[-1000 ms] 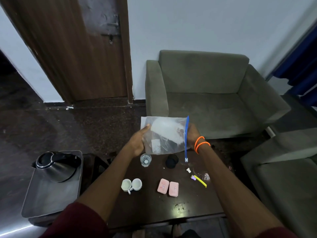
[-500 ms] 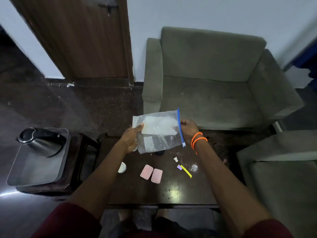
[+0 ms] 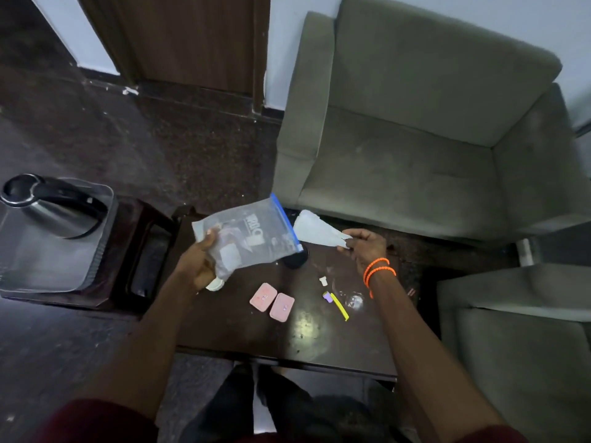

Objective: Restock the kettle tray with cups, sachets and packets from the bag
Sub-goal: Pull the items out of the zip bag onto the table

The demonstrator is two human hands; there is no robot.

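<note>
Two hands busy above the table's (image 3: 319,353) far edge: left hand (image 3: 200,262) grips a clear, limp zip bag (image 3: 252,238), mouth sideways, so its sachets could slide out; right hand (image 3: 364,246) pinches a thin white packet (image 3: 315,231). Steel tray (image 3: 48,266) with kettle (image 3: 48,207) sits well apart, left.

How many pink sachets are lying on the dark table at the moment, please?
2: the first pink sachet and the second pink sachet lie side by side near the middle of the table. More may be hidden inside the bag.
</note>
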